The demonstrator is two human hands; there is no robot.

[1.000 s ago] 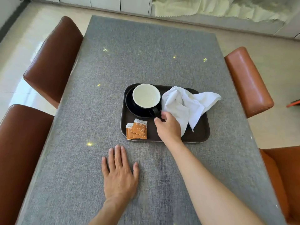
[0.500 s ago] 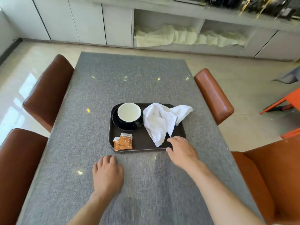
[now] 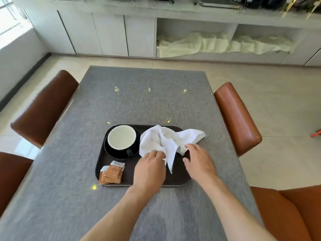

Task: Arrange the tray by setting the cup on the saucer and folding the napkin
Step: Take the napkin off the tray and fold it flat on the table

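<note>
Already the cup sits on its saucer, while the crumpled napkin stretches toward two o'clock, left hand fingers pinching its near edge, right hand spread loosely beside.

Probably a dining room: table, leather chairs, cabinets

On the grey woven tabletop a dark rounded tray holds a white-lined black cup on its black saucer, two orange sachets and a crumpled white cloth napkin. The left hand pinches the napkin's near edge; the right hand hovers spread beside it.
</note>
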